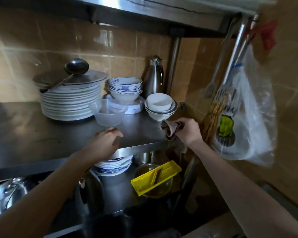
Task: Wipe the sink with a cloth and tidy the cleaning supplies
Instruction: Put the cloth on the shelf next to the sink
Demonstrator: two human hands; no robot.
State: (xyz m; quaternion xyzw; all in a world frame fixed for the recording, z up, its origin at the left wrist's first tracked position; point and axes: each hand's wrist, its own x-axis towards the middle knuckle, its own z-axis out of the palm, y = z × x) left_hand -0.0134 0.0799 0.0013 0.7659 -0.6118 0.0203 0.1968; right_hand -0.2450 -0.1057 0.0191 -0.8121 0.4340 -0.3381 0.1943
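Observation:
My right hand (187,132) grips a bunched brown-grey cloth (170,128) above the right front corner of a steel shelf (58,134). Part of the cloth hangs down past the shelf edge. My left hand (105,143) hovers at the shelf's front edge with its fingers loosely curled and holds nothing. No sink shows in this view.
On the shelf stand a stack of white plates (70,102) under a steel lid, a clear plastic tub (108,114), stacked bowls (126,88), white bowls (159,105) and a steel jug (154,78). A yellow slicer (155,177) lies on the tier below. Utensils and a plastic bag (249,117) hang at right.

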